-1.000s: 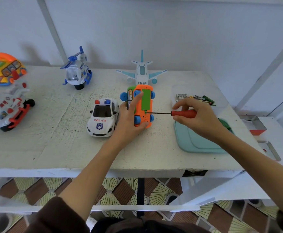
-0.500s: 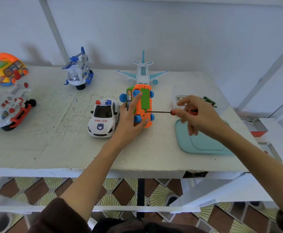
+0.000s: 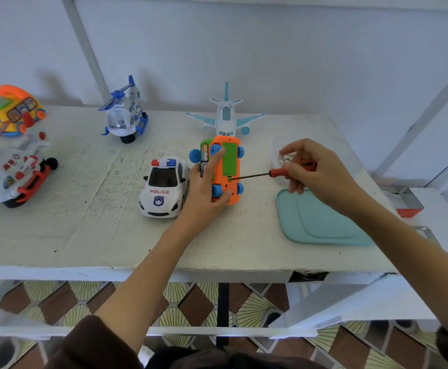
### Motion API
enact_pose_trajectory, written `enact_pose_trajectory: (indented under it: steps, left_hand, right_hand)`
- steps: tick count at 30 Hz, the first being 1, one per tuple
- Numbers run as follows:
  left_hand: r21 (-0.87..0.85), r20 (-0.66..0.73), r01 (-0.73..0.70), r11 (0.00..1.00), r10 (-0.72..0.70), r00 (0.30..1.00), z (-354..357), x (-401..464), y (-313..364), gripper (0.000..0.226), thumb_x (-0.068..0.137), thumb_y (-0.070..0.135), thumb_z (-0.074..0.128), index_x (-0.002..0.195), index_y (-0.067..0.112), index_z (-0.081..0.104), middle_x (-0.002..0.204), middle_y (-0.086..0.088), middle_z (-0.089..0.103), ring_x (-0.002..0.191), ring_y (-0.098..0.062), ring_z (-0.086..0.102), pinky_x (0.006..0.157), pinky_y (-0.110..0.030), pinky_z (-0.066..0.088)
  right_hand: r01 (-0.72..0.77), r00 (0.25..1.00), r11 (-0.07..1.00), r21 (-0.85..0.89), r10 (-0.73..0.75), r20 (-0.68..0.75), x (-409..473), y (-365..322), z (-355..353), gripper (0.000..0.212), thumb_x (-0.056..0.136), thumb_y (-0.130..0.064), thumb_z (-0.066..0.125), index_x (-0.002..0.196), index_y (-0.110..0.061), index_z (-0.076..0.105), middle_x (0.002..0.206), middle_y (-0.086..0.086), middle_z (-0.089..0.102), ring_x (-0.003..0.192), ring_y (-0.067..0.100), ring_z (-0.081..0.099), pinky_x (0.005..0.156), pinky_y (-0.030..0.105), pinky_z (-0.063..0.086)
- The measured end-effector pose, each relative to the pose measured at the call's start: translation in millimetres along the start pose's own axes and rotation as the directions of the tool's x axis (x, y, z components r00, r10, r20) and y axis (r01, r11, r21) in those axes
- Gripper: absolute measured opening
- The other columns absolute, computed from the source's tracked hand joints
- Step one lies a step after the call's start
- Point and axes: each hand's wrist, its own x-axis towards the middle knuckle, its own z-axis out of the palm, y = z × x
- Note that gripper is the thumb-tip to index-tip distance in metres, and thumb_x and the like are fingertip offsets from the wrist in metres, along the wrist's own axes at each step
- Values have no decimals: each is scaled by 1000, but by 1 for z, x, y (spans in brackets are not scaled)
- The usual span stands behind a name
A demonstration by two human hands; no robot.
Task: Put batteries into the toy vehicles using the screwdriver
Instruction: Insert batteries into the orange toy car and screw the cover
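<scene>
The orange plastic toy car with blue wheels (image 3: 224, 169) lies tipped on its side at about 12 o'clock on the worn white table (image 3: 89, 222), its underside turned toward the right, probably so the green battery cover (image 3: 229, 158) and its screw face the tool. The left hand (image 3: 204, 193) grips the car, thumb under its near end and forefinger stretched along the base; judging from the pose, this braces the toy against the sideways push of the driver.

The right hand (image 3: 316, 177), at about 2 o'clock, pinches the red handle of the thin-shafted screwdriver (image 3: 260, 174) between thumb and fingertips, the other fingers loosely curled. The shaft runs almost level, its tip set at the near edge of the cover, which is not yet off; the fingertip hold suits twirling a small screw.

Just behind that hand sits a clear plastic container (image 3: 277, 153); its contents are mostly hidden. The teal plastic tray (image 3: 321, 222) lies at 3 o'clock, within reach, perhaps for loose parts.

A white police car toy (image 3: 164, 187) stands touching the left hand's side. A white toy aeroplane (image 3: 226, 115) and blue-and-white toy helicopter (image 3: 123, 115) stand further back, untouched
</scene>
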Motion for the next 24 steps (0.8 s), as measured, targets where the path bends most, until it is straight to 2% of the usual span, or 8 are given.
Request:
enact_pose_trajectory:
  steps: [2,4,6,9,14,18,21,24]
  left_hand:
    - [3,-8,3,1000,-3,1000,0,0,1,68,91,5,59,137,37,22,129,-2,23,114,-13,35,96,-27,35]
    - [6,-5,5,1000,-5,1000,0,0,0,68,91,6,59,138,38,22,129,-1,23,115,-13,35,97,-28,36]
    - [24,-9,-8,1000,9,1000,1,0,-1,67,90,14,59,137,42,22,129,-1,23,117,-16,36,99,-31,38]
    - [53,-9,-19,998,19,1000,3,1,1,65,85,24,55,135,46,21,128,-5,26,116,-18,37,98,-30,39]
    - [62,-15,-34,997,35,999,2,2,0,69,90,7,61,135,43,23,134,-11,27,114,-15,36,93,-23,36]
    - [46,-32,1,999,0,999,1,2,2,69,90,8,61,137,40,22,136,-11,27,116,-14,36,95,-25,37]
    - [57,-28,5,998,-4,1000,0,2,3,71,89,8,62,136,43,21,135,-9,27,117,-15,36,96,-30,38]
    - [40,-31,13,999,-12,999,-2,2,2,73,89,9,64,138,41,21,134,-9,29,116,-15,38,96,-29,39]
  right_hand:
    - [-2,999,998,64,-1,38,-1,3,-2,36,82,2,61,111,-17,55,91,2,61,70,7,63,59,18,51]
    - [-87,994,984,153,77,74,-1,1,-2,33,86,-10,61,116,-19,50,98,4,60,71,12,63,58,21,51]
    - [-194,979,965,178,180,92,1,1,-2,21,94,-29,48,107,-12,51,81,12,63,50,17,59,42,22,46]
    - [-106,993,994,15,105,59,1,3,-3,10,93,-20,52,90,-12,57,65,9,60,38,12,50,36,17,37]
    - [45,995,999,-19,-43,93,-4,0,-5,32,80,-3,68,102,-23,57,97,-4,63,81,6,62,62,16,51]
    - [-39,993,993,-115,52,106,0,-2,-1,21,89,-34,55,93,-14,55,71,4,66,45,15,58,40,21,43]
    - [-25,996,994,-105,34,86,1,1,0,20,90,-24,57,74,-11,56,55,3,60,37,11,48,38,16,35]
    - [26,993,998,-51,-20,119,-1,5,-1,11,81,-7,68,77,-13,59,68,1,62,52,4,56,49,13,43]
